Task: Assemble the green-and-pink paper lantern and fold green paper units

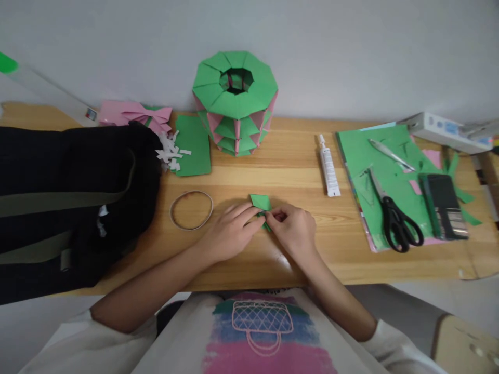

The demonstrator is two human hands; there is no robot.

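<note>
Between my two hands, over the middle of the table, is a small folded piece of green paper (260, 201). My left hand (236, 228) lies on its left side with the fingers pressed on the paper. My right hand (294, 226) pinches the paper's right edge between thumb and forefinger; part of the piece is hidden under the fingers. A thin ring (170, 212) lies flat to the left of my left hand. Behind my hands stands a round lantern-like form of folded green and pink paper (255, 96).
A black bag (78, 171) fills the left. White paper scraps (169, 150) lie beside a green sheet (197, 150). A glue tube (329, 169) lies right of centre. Farther right, green paper sheets (358, 156) bear scissors (395, 223), a pen (390, 154) and a dark case (442, 200).
</note>
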